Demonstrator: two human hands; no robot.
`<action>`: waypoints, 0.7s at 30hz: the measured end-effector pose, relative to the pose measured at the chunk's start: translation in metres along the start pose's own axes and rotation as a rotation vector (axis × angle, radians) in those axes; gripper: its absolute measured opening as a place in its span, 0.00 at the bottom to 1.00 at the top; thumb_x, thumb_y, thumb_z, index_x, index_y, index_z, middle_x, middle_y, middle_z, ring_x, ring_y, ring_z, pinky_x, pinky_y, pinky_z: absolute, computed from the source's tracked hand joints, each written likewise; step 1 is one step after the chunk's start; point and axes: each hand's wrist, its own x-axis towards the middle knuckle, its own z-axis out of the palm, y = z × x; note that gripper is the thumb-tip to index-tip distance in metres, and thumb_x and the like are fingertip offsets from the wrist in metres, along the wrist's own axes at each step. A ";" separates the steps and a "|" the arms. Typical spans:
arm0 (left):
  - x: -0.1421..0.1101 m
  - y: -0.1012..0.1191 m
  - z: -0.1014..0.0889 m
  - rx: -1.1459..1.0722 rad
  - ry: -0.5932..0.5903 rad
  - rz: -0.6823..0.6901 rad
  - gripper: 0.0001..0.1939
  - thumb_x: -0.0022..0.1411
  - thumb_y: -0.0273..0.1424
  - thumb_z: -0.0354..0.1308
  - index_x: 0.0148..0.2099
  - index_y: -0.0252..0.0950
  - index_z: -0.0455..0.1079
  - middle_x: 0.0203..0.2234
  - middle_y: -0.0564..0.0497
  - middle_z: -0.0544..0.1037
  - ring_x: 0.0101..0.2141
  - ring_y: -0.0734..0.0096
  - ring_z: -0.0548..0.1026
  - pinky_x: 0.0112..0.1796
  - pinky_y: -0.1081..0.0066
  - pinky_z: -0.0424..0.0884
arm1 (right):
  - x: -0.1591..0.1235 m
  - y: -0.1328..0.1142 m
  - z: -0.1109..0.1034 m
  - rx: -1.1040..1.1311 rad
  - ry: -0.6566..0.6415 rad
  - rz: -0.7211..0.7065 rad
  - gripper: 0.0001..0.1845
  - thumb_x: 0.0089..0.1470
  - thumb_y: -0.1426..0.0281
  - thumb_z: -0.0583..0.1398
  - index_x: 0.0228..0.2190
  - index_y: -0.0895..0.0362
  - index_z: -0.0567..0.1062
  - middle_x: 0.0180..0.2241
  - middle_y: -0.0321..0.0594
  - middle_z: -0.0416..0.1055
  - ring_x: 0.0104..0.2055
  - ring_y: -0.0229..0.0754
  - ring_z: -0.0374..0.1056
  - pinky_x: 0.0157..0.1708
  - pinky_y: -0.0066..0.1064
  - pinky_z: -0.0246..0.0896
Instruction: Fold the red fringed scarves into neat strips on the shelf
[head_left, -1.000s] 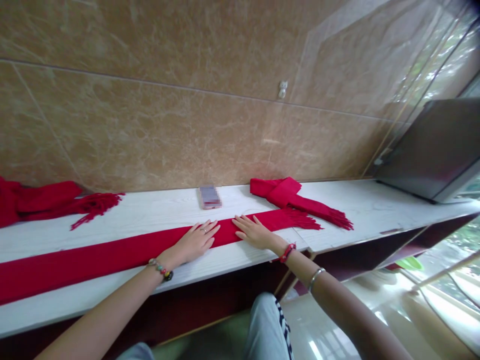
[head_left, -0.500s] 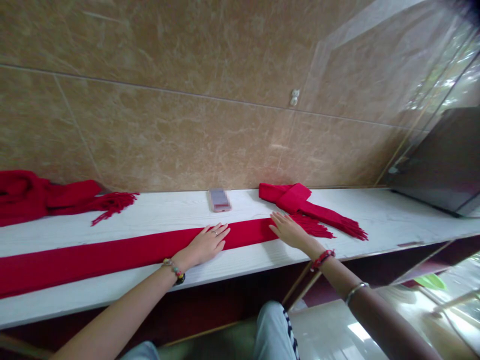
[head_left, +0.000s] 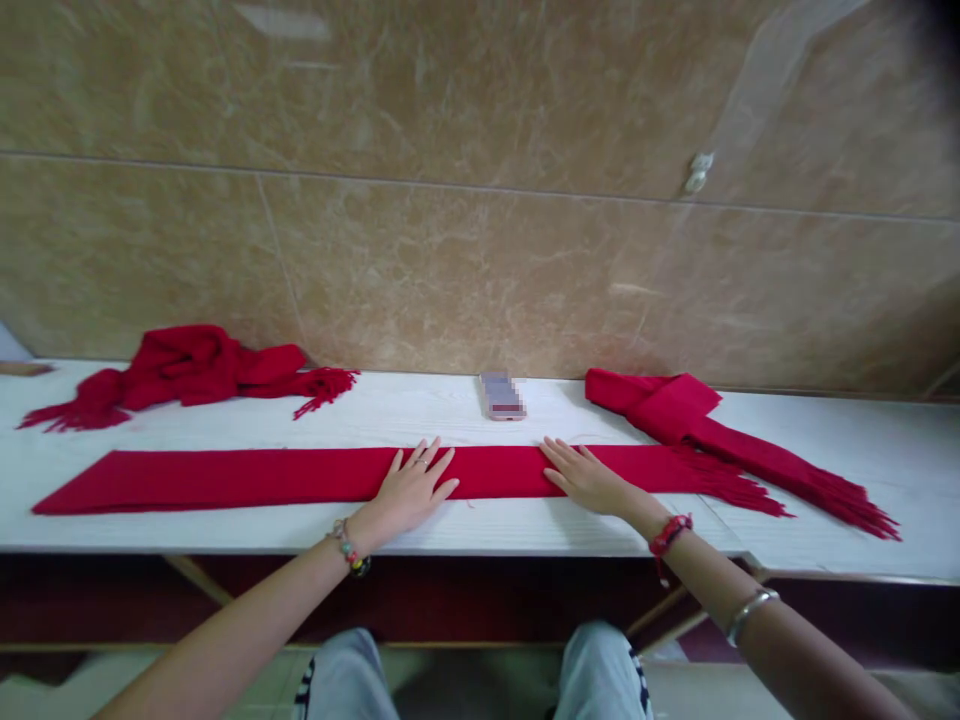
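Note:
A long red scarf [head_left: 247, 478] lies flat in a straight band along the white table [head_left: 480, 530], its fringe at the right end. My left hand [head_left: 411, 490] rests on it near the middle, fingers spread. Farther right, my right hand [head_left: 585, 478] also lies flat on the cloth with its fingers stretched out. Behind the scarf's right end is a second red scarf [head_left: 675, 400], folded over itself, its fringe pointing to the front right; the two overlap or touch there. A third red scarf [head_left: 199, 365] sits crumpled at the back left.
Against the wall at the back stands or lies a phone [head_left: 502, 395], its screen blurred. A brown tiled wall [head_left: 450, 280] rises directly behind the table, with a small white fixture [head_left: 699, 172] on it. My knees are below the table's front edge.
The view has swung left and levelled, so the scarf's left end and the whole crumpled scarf now show. My right hand lies a little farther from the fringe; both hands remain flat on the scarf.

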 end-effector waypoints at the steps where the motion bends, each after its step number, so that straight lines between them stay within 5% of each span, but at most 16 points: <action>1: -0.001 0.000 -0.002 -0.015 -0.010 0.000 0.27 0.64 0.43 0.37 0.62 0.37 0.48 0.61 0.42 0.46 0.59 0.53 0.46 0.53 0.49 0.49 | 0.007 -0.006 -0.003 -0.001 0.009 -0.009 0.22 0.60 0.69 0.43 0.53 0.63 0.61 0.56 0.57 0.54 0.59 0.55 0.46 0.50 0.56 0.50; 5: -0.004 -0.011 -0.004 -0.036 -0.012 -0.042 0.27 0.65 0.43 0.35 0.62 0.38 0.46 0.61 0.43 0.45 0.60 0.52 0.44 0.52 0.46 0.47 | 0.053 -0.050 -0.013 0.140 0.040 0.001 0.27 0.60 0.64 0.42 0.57 0.63 0.53 0.59 0.54 0.49 0.61 0.51 0.42 0.53 0.53 0.47; 10: -0.031 -0.061 -0.003 -0.001 -0.037 -0.197 0.27 0.65 0.43 0.34 0.62 0.38 0.46 0.61 0.43 0.45 0.60 0.53 0.44 0.53 0.48 0.48 | 0.089 -0.093 -0.009 0.250 -0.038 -0.108 0.26 0.60 0.63 0.42 0.58 0.59 0.52 0.59 0.49 0.48 0.61 0.49 0.43 0.55 0.51 0.45; 15: -0.080 -0.142 -0.007 0.037 -0.073 -0.401 0.29 0.64 0.44 0.35 0.63 0.39 0.44 0.61 0.45 0.45 0.60 0.56 0.44 0.54 0.53 0.48 | 0.088 -0.091 0.008 0.250 -0.060 -0.102 0.27 0.60 0.62 0.42 0.58 0.57 0.51 0.59 0.47 0.49 0.61 0.47 0.44 0.55 0.50 0.45; 19: -0.123 -0.222 -0.009 0.070 -0.086 -0.668 0.29 0.64 0.44 0.33 0.63 0.37 0.45 0.61 0.42 0.44 0.59 0.53 0.46 0.52 0.46 0.48 | 0.089 -0.087 0.015 0.241 -0.058 -0.123 0.27 0.60 0.62 0.41 0.58 0.56 0.50 0.59 0.47 0.49 0.60 0.48 0.45 0.54 0.50 0.47; 21: -0.145 -0.260 -0.011 0.106 -0.027 -0.674 0.29 0.64 0.43 0.32 0.61 0.32 0.50 0.59 0.34 0.49 0.57 0.45 0.50 0.48 0.41 0.51 | 0.089 -0.086 0.018 0.227 -0.045 -0.142 0.27 0.60 0.61 0.41 0.59 0.55 0.50 0.59 0.47 0.49 0.60 0.48 0.46 0.53 0.51 0.48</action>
